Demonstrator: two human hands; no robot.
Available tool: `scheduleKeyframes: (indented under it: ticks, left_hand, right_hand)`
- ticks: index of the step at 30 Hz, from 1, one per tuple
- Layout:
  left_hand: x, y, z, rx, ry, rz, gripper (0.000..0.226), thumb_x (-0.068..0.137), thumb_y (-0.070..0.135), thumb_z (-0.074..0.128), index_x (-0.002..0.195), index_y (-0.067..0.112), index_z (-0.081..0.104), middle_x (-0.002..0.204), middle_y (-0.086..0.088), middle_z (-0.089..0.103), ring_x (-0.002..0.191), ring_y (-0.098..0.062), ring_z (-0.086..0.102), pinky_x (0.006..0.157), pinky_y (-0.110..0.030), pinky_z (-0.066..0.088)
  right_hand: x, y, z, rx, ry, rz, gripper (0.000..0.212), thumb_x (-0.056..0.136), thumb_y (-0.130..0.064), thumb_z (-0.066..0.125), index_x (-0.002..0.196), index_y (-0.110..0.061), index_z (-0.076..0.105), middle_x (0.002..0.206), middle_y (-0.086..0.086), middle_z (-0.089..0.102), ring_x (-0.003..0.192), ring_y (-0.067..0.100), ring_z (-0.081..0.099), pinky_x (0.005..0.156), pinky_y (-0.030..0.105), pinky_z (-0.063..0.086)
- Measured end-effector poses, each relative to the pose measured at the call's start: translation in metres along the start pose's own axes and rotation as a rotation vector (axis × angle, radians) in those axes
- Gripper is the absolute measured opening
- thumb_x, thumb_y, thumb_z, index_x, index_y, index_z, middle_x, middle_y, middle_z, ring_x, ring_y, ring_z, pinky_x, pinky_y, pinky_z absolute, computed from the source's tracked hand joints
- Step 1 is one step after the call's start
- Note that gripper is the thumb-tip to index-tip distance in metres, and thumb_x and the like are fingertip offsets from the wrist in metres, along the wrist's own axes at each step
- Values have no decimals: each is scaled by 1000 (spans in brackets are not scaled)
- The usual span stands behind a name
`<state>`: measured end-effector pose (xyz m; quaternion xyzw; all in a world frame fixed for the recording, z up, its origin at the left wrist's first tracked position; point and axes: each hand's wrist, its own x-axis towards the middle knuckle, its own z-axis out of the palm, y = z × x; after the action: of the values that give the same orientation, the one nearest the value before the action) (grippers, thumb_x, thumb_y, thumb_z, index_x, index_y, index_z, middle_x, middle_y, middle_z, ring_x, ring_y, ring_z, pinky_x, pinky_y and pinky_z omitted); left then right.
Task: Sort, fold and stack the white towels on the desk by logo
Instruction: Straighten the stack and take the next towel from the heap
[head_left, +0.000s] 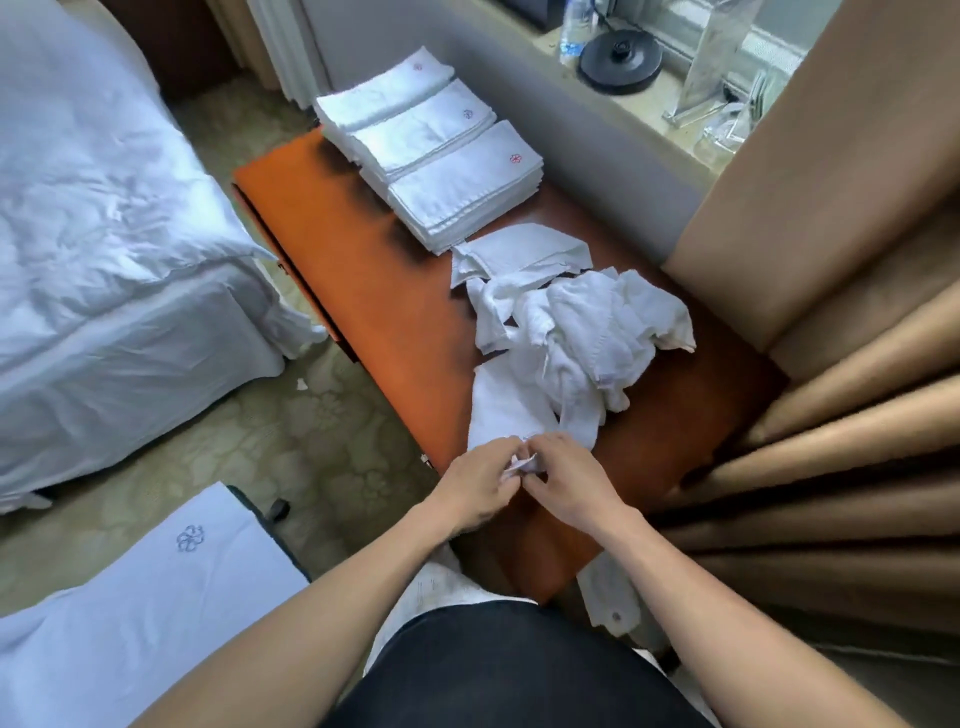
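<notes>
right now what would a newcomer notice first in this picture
The crumpled heap of white towels in the middle of the orange desk, with three neat folded stacks lined up at its far end. At the near edge, the left hand and right hand pinch the corner of one towel.

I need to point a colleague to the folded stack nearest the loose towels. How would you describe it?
Find the orange desk; a row of three folded stacks runs along its far end. Take the stack at the row's near end. It alone borders the crumpled pile, and its top towel shows the clearest red logo.
</notes>
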<state>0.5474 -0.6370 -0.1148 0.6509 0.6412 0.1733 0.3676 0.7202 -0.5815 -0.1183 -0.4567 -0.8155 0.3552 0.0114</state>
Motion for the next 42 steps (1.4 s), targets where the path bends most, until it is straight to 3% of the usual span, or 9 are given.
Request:
scheduleKeyframes:
  ticks: [3,8,13,16,21,25,33,38,42]
  left_hand:
    - [6,25,-15,-13,134,46,23,84,12,60,106,19,56,93,11,52,84,-20,55,72,-39,46]
    - [22,66,-36,-216,377,63,21,74,8,73,90,14,60,91,7,61,85,-16,59,72,-29,44]
    - [45,119,-51,-511,509,59,27,79,28,77,104,21,68,102,6,71,94,-3,67,79,-19,51]
    - [58,144,-60,-591,494,101,29,90,34,78,115,20,69,112,3,72,103,-15,67,81,-25,51]
    - [62,180,-73,-496,400,269,6,98,38,67,95,35,64,89,20,67,87,1,63,72,-11,45]
    - [61,203,-69,-481,417,327,8,93,38,71,87,34,67,82,18,68,81,0,64,70,-13,46]
    - [51,164,-52,-130,42,109,14,92,22,70,89,8,67,91,-10,69,86,-25,63,78,-41,48]
    - [48,153,-41,-295,47,-50,37,106,34,51,100,0,66,97,-16,73,82,-19,62,77,-37,49]
    - [53,156,-45,-231,102,6,45,105,39,52,90,-3,59,81,-7,59,75,-15,53,71,-34,41]
  right_hand:
    - [-5,-3,-27,114,108,-4,9,95,-22,58,102,-27,57,87,-7,65,81,12,59,71,40,49]
    - [-20,-21,-88,376,308,-79,18,97,-16,57,98,-35,58,91,-13,67,87,6,63,73,23,49]
    - [-36,-29,-145,617,500,-58,8,99,-15,60,99,-23,60,89,-18,66,82,0,61,71,15,48]
    - [-49,-31,-167,717,655,-27,1,100,-14,62,101,-15,62,94,-11,69,86,6,62,77,23,51]
    - [-74,-19,-178,726,675,27,11,92,-25,70,100,-26,61,113,5,68,111,23,64,100,49,53]
    - [-86,-20,-184,749,738,-38,19,84,-45,78,87,-35,62,86,-6,72,84,13,69,79,42,57]
    - [-101,-12,-185,779,860,-42,16,99,-21,68,84,-21,65,67,-16,58,67,2,52,64,19,42]
    - [-121,-1,-186,785,902,20,24,99,-29,70,84,-11,66,81,11,66,77,19,61,71,38,49]
    - [-138,20,-180,753,976,107,15,97,-28,72,83,-23,69,91,6,69,86,22,65,77,39,51]
